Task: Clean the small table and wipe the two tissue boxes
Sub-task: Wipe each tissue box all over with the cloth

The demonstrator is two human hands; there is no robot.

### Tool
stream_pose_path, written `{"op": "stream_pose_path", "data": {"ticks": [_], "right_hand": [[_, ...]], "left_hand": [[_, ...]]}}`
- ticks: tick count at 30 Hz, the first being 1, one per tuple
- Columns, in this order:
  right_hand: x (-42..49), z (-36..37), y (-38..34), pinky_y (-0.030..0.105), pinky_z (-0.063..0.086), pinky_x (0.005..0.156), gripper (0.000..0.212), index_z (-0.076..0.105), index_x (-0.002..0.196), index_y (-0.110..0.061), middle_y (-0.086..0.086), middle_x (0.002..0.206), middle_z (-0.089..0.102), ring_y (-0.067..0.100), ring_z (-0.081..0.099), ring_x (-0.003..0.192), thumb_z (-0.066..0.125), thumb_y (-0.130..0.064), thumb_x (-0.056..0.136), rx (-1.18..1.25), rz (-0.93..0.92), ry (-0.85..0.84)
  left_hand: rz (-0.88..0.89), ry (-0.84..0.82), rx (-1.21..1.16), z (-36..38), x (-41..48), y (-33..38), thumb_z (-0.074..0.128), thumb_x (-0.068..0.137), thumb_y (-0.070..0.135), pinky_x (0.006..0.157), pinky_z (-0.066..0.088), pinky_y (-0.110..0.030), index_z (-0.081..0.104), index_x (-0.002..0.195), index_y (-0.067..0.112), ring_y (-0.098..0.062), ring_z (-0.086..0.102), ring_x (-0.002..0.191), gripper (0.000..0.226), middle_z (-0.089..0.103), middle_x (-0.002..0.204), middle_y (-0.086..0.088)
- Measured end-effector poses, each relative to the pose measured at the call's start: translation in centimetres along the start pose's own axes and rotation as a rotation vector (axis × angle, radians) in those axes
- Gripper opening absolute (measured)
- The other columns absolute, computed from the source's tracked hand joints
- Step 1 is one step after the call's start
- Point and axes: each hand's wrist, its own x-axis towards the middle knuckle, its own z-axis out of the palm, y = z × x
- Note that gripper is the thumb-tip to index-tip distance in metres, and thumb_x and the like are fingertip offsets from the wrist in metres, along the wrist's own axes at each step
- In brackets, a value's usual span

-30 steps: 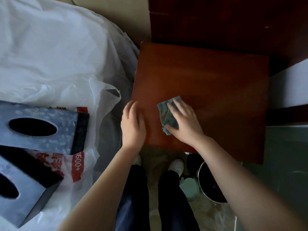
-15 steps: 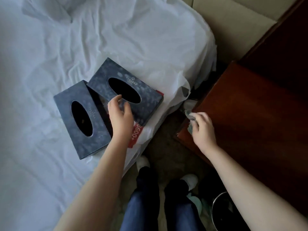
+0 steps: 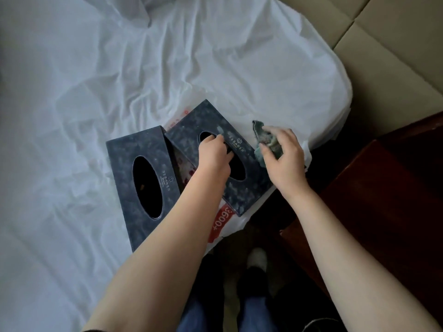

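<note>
- The left hand (image 3: 214,155) is down on the right tissue box (image 3: 249,188), fingers curled at the rim of its oval opening and the thumb dipping over the dark hole: a closed grip on the box top.
- That box lies at an angle on a white plastic bag (image 3: 220,224) with red print, right at the edge of the bed.
- The right hand (image 3: 284,164) clutches a bunched green cloth (image 3: 258,130), pinched between fingers and thumb, just beside the box's right edge; whether cloth and box touch cannot be told.
- The left tissue box (image 3: 143,147) lies flat on the rumpled white sheet (image 3: 96,80), opening up, untouched by either hand, its top corner close against the other box.
- The left forearm crosses the gap between the boxes, hiding the near part of the gripped box and some of its opening.
- The small table (image 3: 383,188), dark red wood, sits off to the right, well apart from both hands.
- Below, jeans (image 3: 254,312) and a pale shoe (image 3: 257,257) stand between bed and table.
- A beige padded panel (image 3: 383,44) fills the top right.
</note>
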Motion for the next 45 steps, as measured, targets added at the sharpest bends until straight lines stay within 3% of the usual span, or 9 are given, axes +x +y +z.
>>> {"op": "stream_pose_path", "data": {"ticks": [6, 10, 13, 16, 18, 23, 30, 40, 45], "right_hand": [[4.3, 0.8, -0.4, 0.005, 0.038, 0.084, 0.029, 0.064, 0.102, -0.006, 0.002, 0.102, 0.061, 0.004, 0.053, 0.094, 0.068, 0.002, 0.075, 0.032, -0.118, -0.135], [5.9, 2.4, 0.5, 0.030, 0.038, 0.101, 0.037, 0.067, 0.111, -0.005, 0.010, 0.119, 0.063, 0.025, 0.054, 0.114, 0.065, 0.004, 0.076, -0.108, -0.286, -0.366], [5.3, 2.0, 2.0, 0.033, 0.025, 0.102, 0.042, 0.061, 0.122, -0.009, 0.007, 0.134, 0.054, 0.027, 0.044, 0.126, 0.057, -0.010, 0.080, -0.262, -0.351, -0.488], [5.2, 1.7, 2.0, 0.030, 0.014, 0.111, 0.051, 0.051, 0.133, -0.010, 0.006, 0.145, 0.042, 0.023, 0.031, 0.136, 0.042, -0.014, 0.083, -0.231, -0.294, -0.587], [5.0, 1.7, 2.0, 0.036, 0.018, 0.112, 0.054, 0.048, 0.135, -0.006, 0.010, 0.146, 0.040, 0.027, 0.030, 0.137, 0.040, -0.004, 0.082, -0.263, -0.335, -0.606], [1.4, 0.2, 3.1, 0.032, 0.019, 0.108, 0.058, 0.048, 0.134, -0.006, 0.011, 0.145, 0.042, 0.028, 0.034, 0.135, 0.046, 0.015, 0.081, -0.306, -0.390, -0.608], [-6.6, -3.4, 5.8, 0.029, 0.023, 0.113, 0.050, 0.053, 0.129, -0.006, 0.009, 0.139, 0.049, 0.018, 0.037, 0.133, 0.050, 0.014, 0.083, -0.246, -0.424, -0.699], [6.9, 4.5, 1.3, 0.035, 0.021, 0.116, 0.051, 0.049, 0.134, -0.004, 0.013, 0.145, 0.041, 0.028, 0.034, 0.137, 0.039, 0.013, 0.087, -0.262, -0.245, -0.512], [0.2, 2.0, 2.7, 0.029, 0.021, 0.112, 0.044, 0.051, 0.131, -0.001, 0.017, 0.139, 0.048, 0.030, 0.040, 0.131, 0.041, 0.007, 0.088, -0.276, -0.247, -0.486]], "left_hand": [[0.023, -0.143, 0.038, -0.8, -0.3, -0.4, 0.039, 0.101, 0.022, 0.087, 0.054, -0.043, 0.060, 0.116, 0.001, -0.027, 0.064, 0.095, 0.033, 0.067, 0.108, -0.014], [-0.016, -0.201, 0.114, -1.0, -1.5, 0.3, 0.037, 0.098, 0.046, 0.091, 0.050, -0.040, 0.058, 0.105, 0.002, -0.023, 0.061, 0.097, 0.050, 0.065, 0.102, -0.010], [0.393, 0.046, 0.561, -2.2, -2.5, -0.6, 0.047, 0.093, 0.033, 0.092, 0.047, -0.032, 0.064, 0.094, 0.012, -0.016, 0.058, 0.092, 0.027, 0.063, 0.095, -0.003], [0.750, 0.391, 1.026, -3.8, -3.0, -2.5, 0.057, 0.089, 0.027, 0.099, 0.034, -0.030, 0.050, 0.128, 0.008, -0.025, 0.042, 0.121, 0.044, 0.047, 0.132, -0.008], [0.642, 0.402, 1.027, -4.2, -2.5, -3.3, 0.061, 0.086, 0.038, 0.094, 0.041, -0.040, 0.042, 0.132, 0.011, -0.028, 0.044, 0.122, 0.057, 0.046, 0.134, -0.008], [0.572, 0.399, 0.971, -3.8, -1.6, -3.7, 0.063, 0.084, 0.034, 0.079, 0.051, -0.043, 0.054, 0.104, 0.009, -0.030, 0.062, 0.094, 0.033, 0.066, 0.100, -0.009], [0.584, 0.360, 0.922, -4.2, -1.1, -3.1, 0.069, 0.080, 0.030, 0.072, 0.049, -0.032, 0.059, 0.096, 0.009, -0.024, 0.063, 0.087, 0.028, 0.068, 0.093, -0.005], [0.565, 0.366, 0.935, -4.6, -0.3, -2.8, 0.069, 0.077, 0.030, 0.060, 0.036, -0.028, 0.054, 0.079, 0.009, -0.026, 0.059, 0.078, 0.026, 0.058, 0.074, -0.001], [0.549, 0.350, 0.887, -4.7, -0.2, -2.5, 0.071, 0.075, 0.030, 0.058, 0.033, -0.026, 0.058, 0.080, 0.007, -0.023, 0.059, 0.074, 0.027, 0.060, 0.074, -0.001]]}}
